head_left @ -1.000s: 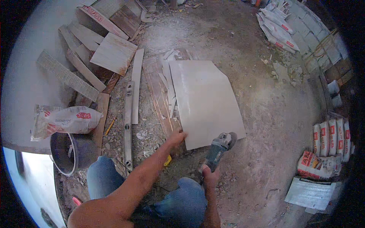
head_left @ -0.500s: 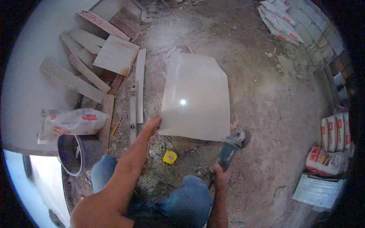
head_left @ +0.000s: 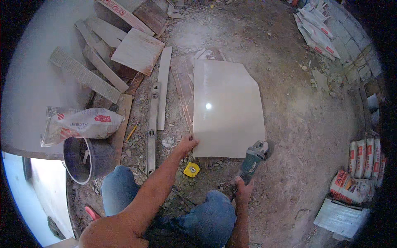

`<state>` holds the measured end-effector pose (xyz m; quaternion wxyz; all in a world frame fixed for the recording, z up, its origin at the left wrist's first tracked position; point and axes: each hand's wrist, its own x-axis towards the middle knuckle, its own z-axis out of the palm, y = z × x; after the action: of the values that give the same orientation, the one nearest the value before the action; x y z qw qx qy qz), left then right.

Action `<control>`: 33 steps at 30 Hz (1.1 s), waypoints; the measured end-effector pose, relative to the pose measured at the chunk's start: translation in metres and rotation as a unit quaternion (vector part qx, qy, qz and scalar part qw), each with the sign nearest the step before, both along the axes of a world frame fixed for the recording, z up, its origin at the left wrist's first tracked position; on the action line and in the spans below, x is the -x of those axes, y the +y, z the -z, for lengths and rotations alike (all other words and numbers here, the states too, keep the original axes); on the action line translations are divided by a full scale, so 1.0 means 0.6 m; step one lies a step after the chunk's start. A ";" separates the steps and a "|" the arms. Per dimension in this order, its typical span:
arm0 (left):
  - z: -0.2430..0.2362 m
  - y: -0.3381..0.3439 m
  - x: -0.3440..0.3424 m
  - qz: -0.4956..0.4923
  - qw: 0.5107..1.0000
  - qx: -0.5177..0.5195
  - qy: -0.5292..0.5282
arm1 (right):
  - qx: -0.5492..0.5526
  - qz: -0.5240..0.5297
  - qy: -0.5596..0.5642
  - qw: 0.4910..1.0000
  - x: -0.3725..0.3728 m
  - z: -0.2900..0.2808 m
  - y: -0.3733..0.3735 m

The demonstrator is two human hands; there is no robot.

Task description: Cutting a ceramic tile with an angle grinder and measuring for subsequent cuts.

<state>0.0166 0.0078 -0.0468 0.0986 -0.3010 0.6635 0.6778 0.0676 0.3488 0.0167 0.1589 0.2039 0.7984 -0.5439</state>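
A large cream tile (head_left: 229, 109) with a glossy face and cut upper right corner lies on the ground in front of me. My left hand (head_left: 189, 144) grips its near left edge, fingers partly hidden at the rim. In my right hand (head_left: 243, 187) is a dark green angle grinder (head_left: 250, 163), held by its rear body. Its disc end rests beside the tile's near right corner; whether it touches the tile I cannot tell. Between my arms, a yellow tape measure (head_left: 191, 169) sits on the dirt just below the tile.
Left of the tile lie a spirit level (head_left: 152, 124), a narrow pale strip (head_left: 165, 89) and a pencil (head_left: 132, 132). A bucket (head_left: 89, 161) stands below a white bag (head_left: 84, 123). Tile offcuts (head_left: 138, 50) lean along the left wall. Bags (head_left: 351, 186) line the right side.
The tile has turned slightly, its left edge now straighter, and my left hand has moved with it. The grinder stays by the near right corner. The whole view has shifted a little.
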 end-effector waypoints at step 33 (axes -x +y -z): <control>-0.071 0.127 -0.096 0.087 0.964 0.163 0.191 | 0.188 -0.062 0.070 0.978 0.052 -0.053 -0.138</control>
<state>0.0741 0.0838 -0.0041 -0.0217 -0.1189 0.7953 0.5941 0.0364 0.2662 0.0484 0.1711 0.0817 0.7023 -0.6862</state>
